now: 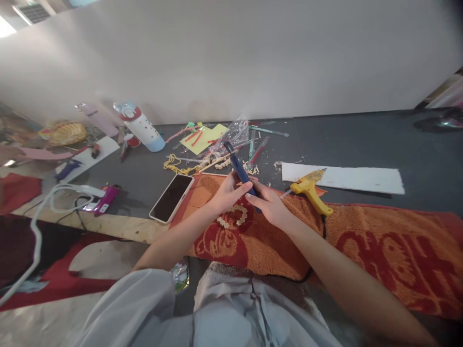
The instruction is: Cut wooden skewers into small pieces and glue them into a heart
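Both my hands hold a dark blue utility knife (237, 166) above an orange and red towel (361, 241). My right hand (269, 205) grips its lower end. My left hand (227, 193) closes on its middle from the left. The knife points up and away from me. Under my hands, a small ring of pale wooden bits (235, 217) lies on the towel. A yellow glue gun (311, 190) rests on the towel's far edge, just right of my right hand.
A phone (171, 197) lies face up left of the towel. Behind it are yellow paper (202, 139), a clear plastic bag (233, 132), sticks and wood chips. A white board strip (343, 177) lies at the right. A white and blue bottle (141, 127) lies at the back left.
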